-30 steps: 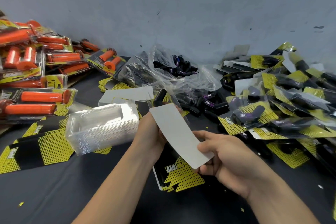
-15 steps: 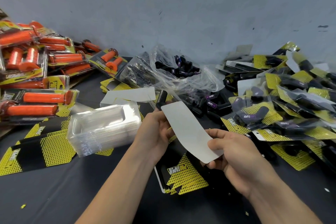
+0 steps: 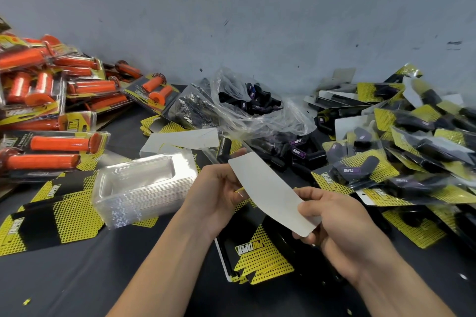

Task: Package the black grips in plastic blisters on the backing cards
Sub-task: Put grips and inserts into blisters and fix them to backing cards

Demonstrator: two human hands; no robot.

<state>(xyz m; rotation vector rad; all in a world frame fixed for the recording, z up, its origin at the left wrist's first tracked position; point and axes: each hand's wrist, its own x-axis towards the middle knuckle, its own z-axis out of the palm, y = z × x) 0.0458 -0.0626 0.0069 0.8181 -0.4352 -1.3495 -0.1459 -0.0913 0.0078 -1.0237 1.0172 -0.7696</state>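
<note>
While your left hand [image 3: 216, 195] and right hand [image 3: 342, 224] are pinching opposite ends of the backing card [image 3: 270, 193], it's hanging between your fingers. It's likely handling light and bendy, favouring edge pinches

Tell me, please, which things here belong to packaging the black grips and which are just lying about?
Job: white card held by left hand and right hand; stack of clear blisters; bag of black grips; printed backing cards; finished black packs.
Lying about: packaged orange grips.
</note>
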